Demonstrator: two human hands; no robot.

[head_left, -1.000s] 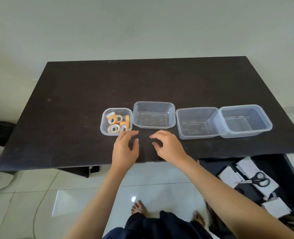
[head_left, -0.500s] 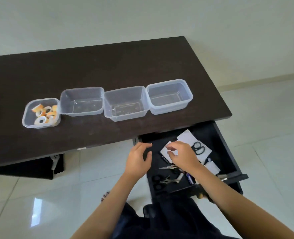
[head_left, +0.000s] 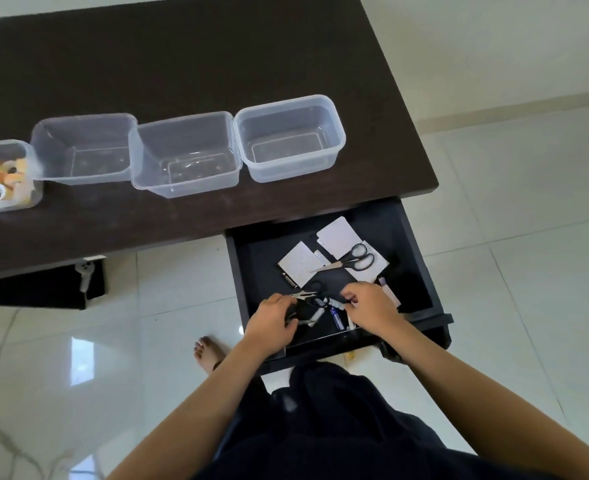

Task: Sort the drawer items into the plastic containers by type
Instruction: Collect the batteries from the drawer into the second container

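While both hands (head_left: 315, 315) pinch small items in the drawer (head_left: 251, 271), their grip unclear; loose scissors (head_left: 305, 296) could nick fingers.

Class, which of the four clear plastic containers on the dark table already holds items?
The small leftmost container, holding orange and white tape rolls; the other three are empty.

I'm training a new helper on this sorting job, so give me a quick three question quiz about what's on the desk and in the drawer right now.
1. True or false: all four plastic containers on the desk are empty.
2. Which items lie in the open drawer? A. scissors and white cards B. spoons and cups C. socks
3. Fill in: both hands, left hand and right hand, reach into the ____.

Key:
1. False; the leftmost container holds tape rolls.
2. A
3. drawer
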